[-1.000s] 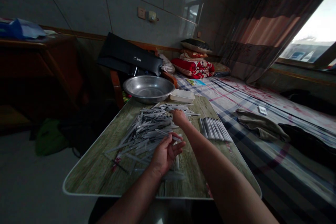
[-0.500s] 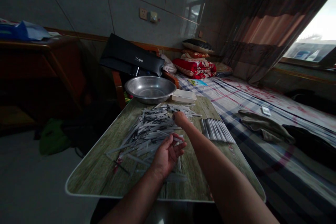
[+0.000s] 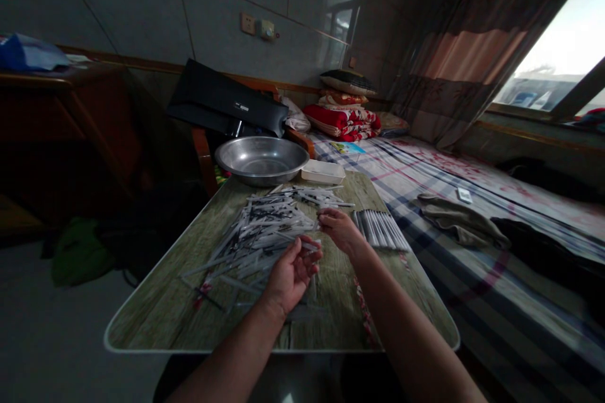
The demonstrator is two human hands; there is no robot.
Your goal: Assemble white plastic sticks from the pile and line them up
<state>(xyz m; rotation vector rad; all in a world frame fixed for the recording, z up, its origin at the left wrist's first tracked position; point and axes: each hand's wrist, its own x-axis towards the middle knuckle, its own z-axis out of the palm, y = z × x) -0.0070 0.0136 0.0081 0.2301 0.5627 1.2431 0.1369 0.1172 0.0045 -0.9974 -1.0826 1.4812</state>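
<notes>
My left hand (image 3: 289, 274), palm up above the near part of the table (image 3: 155, 321), is closed on a pale, slender pen tube (image 3: 308, 245) between thumb and fingers. Just ahead and to the right is my right hand (image 3: 343, 231), its fingertips pinched together near the pile's right edge. Whatever they hold is too small to make out. A loose pile of translucent tubes and dark-tipped thin sticks (image 3: 265, 227), like pen parts, spreads across the table's middle and left. Beyond my right hand, several white pens with dark ends (image 3: 382, 231) lie side by side in a neat row.
A wide steel basin (image 3: 262, 160) sits at the table's far end, beside a shallow white plastic tray (image 3: 324, 171). To the right is a bed with a plaid sheet (image 3: 401, 170), a grey-green garment (image 3: 456, 220) and a phone (image 3: 464, 194). A wooden desk (image 3: 70, 101) stands left.
My right hand has drawn back from the pile toward me and slightly right, nearer the left hand. The left hand keeps its tube. The whole view has shifted slightly.
</notes>
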